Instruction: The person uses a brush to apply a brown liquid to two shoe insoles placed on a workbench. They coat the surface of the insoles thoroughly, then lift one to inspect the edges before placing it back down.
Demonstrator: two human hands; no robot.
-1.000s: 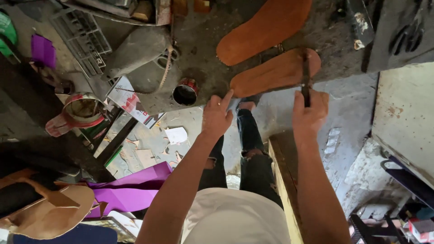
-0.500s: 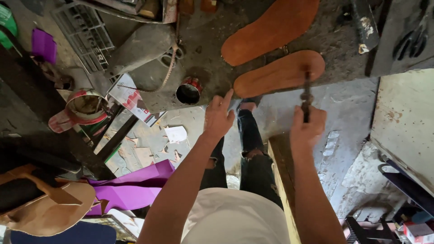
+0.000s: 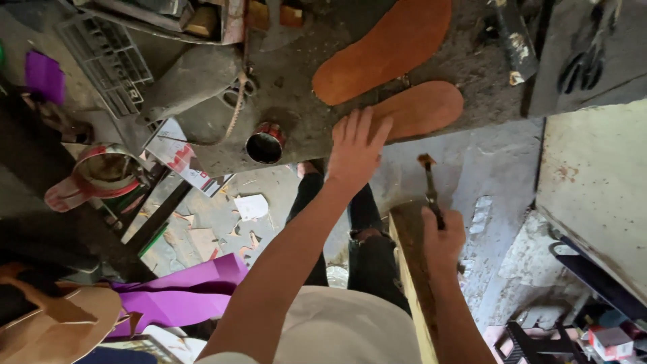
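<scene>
My left hand [image 3: 356, 145] lies flat, fingers spread, on the near end of a brown shoe sole [image 3: 423, 108] at the edge of a dark, dirty workbench [image 3: 296, 87]. A second, larger brown sole [image 3: 384, 47] lies just beyond it on the bench. My right hand [image 3: 441, 236] is closed around the handle of a small glue brush [image 3: 428, 180], its brown-tipped bristles pointing up, held off the bench below the nearer sole.
A small open tin [image 3: 265, 145] stands on the bench left of my hand. A grey plastic crate [image 3: 104, 57], purple sheets [image 3: 182, 290], a glue can [image 3: 108, 172], a wooden plank [image 3: 411, 269] and paper scraps lie around. A grey cabinet [image 3: 593, 168] stands right.
My right hand has drawn the brush back off the nearer sole toward me. My left hand has moved forward and now rests flat on that sole.
</scene>
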